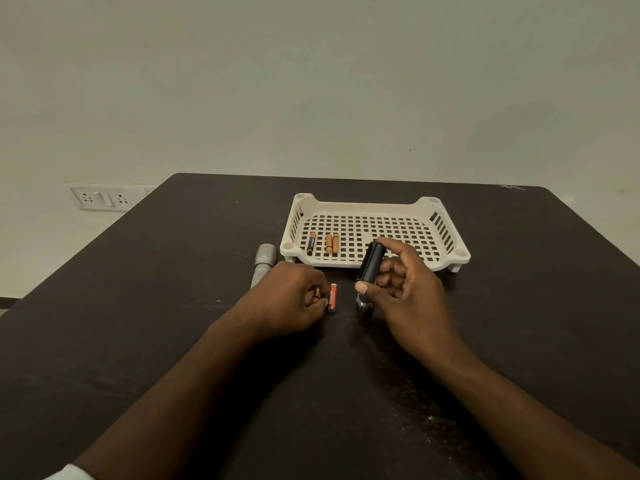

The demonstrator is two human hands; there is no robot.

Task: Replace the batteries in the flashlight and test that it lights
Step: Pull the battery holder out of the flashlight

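Flashlight body [264,263] lies gutted by the tray [450,252], while his right hand [407,292] pinches the black battery holder [372,262] and left hand [294,296] seemingly fingers an orange battery [332,297] (old cell, probably), so reloading the holder, polarity matched, comes next.

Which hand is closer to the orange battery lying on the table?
Left. The left hand touches the orange battery; the right hand is farther right, holding a black cylinder.

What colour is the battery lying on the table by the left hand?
Orange-red with a black end, best seen in the head view: battery.
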